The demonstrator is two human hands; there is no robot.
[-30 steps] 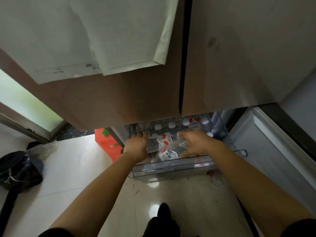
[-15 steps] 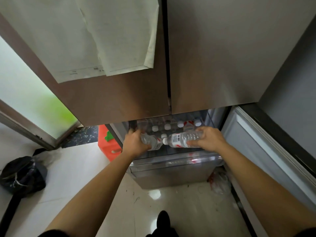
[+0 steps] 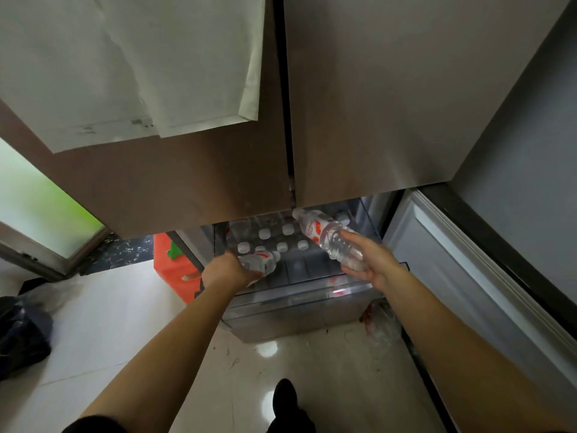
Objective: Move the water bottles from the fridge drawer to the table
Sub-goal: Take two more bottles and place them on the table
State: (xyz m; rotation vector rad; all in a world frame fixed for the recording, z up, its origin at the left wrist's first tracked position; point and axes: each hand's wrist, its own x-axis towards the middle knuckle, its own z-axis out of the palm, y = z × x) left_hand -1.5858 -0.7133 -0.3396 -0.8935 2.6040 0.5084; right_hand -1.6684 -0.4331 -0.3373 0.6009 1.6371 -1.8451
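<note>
Two water bottles are already out of the pack. One bottle [image 3: 331,242] lies slanted in the right hand [image 3: 373,265], cap pointing up and away toward the fridge doors [image 3: 359,104], its body resting across the palm with the fingers loosely curled beneath it. The other bottle [image 3: 260,260] sits low in the left hand [image 3: 228,271], gripped near its base, just above the front of the fridge drawer [image 3: 299,303]. Behind them more bottles [image 3: 274,239] stand upright in the open drawer, only their white caps showing clearly.

The right-hand hold looks the weaker one: the bottle rests more on the open palm than inside a closed fist, so a quick turn toward the surface could let it roll off and drop onto the tiled floor [image 3: 109,323]. The raised cap is also close to the lower edge of the fridge doors and could knock against it if lifted straight up. The surface is not in view, so the carry distance cannot be judged.

Both forearms reach forward and down, roughly parallel, the left wrist bent inward over the drawer, the right wrist turned palm-up. An orange box [image 3: 175,264] stands on the floor to the left of the drawer.
</note>
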